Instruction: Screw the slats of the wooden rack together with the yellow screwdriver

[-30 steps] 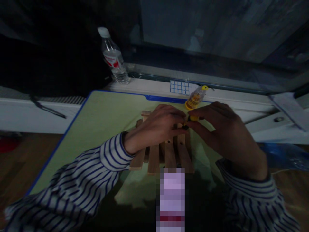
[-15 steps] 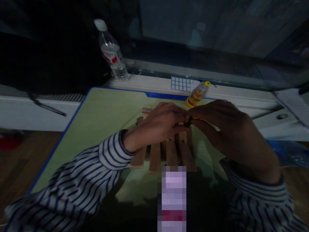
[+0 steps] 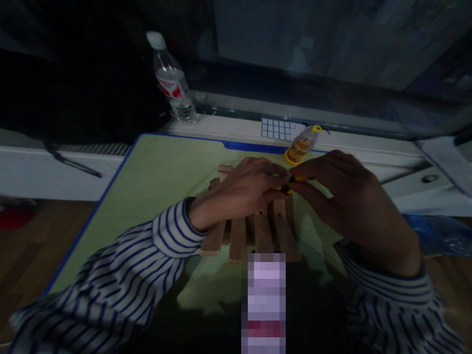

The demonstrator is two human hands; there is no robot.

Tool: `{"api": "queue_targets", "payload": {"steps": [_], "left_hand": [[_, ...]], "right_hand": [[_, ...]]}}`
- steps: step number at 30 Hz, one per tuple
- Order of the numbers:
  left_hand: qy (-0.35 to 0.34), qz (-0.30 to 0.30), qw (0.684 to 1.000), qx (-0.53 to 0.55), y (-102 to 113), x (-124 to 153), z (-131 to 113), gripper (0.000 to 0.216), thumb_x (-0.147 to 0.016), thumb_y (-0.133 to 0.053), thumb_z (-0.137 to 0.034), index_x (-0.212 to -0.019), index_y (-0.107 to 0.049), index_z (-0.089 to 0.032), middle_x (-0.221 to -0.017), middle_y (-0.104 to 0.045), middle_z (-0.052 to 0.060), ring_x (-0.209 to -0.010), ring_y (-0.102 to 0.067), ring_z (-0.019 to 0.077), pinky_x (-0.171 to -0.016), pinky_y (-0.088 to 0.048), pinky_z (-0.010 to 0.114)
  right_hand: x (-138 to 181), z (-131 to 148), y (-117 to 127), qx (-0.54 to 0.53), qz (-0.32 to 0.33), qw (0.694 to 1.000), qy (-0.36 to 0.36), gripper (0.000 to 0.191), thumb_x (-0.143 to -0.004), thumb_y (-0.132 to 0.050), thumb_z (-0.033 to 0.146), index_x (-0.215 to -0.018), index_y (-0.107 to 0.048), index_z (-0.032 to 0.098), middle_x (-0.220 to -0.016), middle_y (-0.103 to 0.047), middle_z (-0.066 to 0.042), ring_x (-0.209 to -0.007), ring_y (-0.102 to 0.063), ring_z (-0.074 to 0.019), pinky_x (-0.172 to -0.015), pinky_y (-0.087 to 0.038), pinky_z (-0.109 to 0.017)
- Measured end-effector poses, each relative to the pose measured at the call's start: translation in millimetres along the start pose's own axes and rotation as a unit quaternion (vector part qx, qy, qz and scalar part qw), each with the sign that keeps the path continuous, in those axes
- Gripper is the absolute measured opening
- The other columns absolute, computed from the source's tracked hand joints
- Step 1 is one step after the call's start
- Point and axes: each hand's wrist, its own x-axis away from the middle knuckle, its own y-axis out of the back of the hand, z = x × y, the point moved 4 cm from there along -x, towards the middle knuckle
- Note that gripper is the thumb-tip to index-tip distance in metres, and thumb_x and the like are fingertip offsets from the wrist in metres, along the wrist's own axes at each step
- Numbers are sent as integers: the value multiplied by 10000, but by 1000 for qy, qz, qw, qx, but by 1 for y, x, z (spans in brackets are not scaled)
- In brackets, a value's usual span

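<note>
My left hand (image 3: 245,189) reaches over a small wooden slatted frame (image 3: 238,241), thumb and fingers closed at its right side. Between those fingertips shows a small yellow and black piece (image 3: 286,189). My right hand (image 3: 346,201) meets it there, thumb and forefinger pinching a yellow and black part (image 3: 299,179). Whether these are one object or two I cannot tell, and its kind is too dark and small to make out. Round holes show in the right-hand slats. The left hand covers much of the frame.
Behind my right hand stands a clear bottle with a yellow base and yellow tip (image 3: 303,145). A water bottle (image 3: 175,83) is on the white sill (image 3: 228,127) at the back left, near a blue grid sheet (image 3: 276,129). The blue-edged table (image 3: 162,167) lies under the frame.
My right hand has shifted slightly, and more of the yellow and black part shows between its fingertips. My left hand and the wooden frame stay nearly in place.
</note>
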Motion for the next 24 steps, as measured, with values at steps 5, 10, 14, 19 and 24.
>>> {"api": "queue_targets", "payload": {"steps": [5,10,14,19,24], "left_hand": [[17,-23,999,-16,-4,0,2,229,-862,-635,-362,-1035,-685,-219,-1163,-643,42,-1103,-554,229,-991,-367,425],[14,-50,999,-2,-7,0,5,213,-843,-656,-386,-941,-698,-201,-1042,-675,30,-1007,-582,215,-924,-390,396],[11,-51,999,-3,-5,0,4,195,-852,-651,-363,-928,-706,-192,-1052,-671,38,-1022,-577,212,-922,-384,383],[13,-43,999,-2,-5,0,4,197,-840,-663,-375,-925,-706,-203,-1039,-669,27,-1031,-582,209,-938,-380,387],[11,-33,999,-10,-4,0,4,202,-853,-646,-374,-955,-701,-208,-1063,-666,26,-1056,-573,216,-955,-380,400]], "right_hand": [[1,-2,0,-7,-5,1000,1,180,-901,-560,246,-1055,-626,182,-962,-707,-78,-917,-617,-244,-814,-491,-414],[1,-2,1,-20,-7,1000,9,210,-889,-580,243,-1074,-632,159,-999,-715,-91,-931,-631,-245,-821,-504,-420],[2,1,3,-31,0,999,20,295,-873,-593,212,-1157,-606,133,-1117,-693,-118,-1026,-617,-254,-860,-508,-423],[3,3,3,-44,2,999,30,286,-879,-563,141,-1160,-612,166,-1127,-699,-91,-1024,-626,-233,-870,-512,-420],[3,0,0,-22,-1,999,25,260,-878,-574,158,-1133,-621,173,-1084,-712,-86,-979,-637,-241,-834,-520,-423]]}}
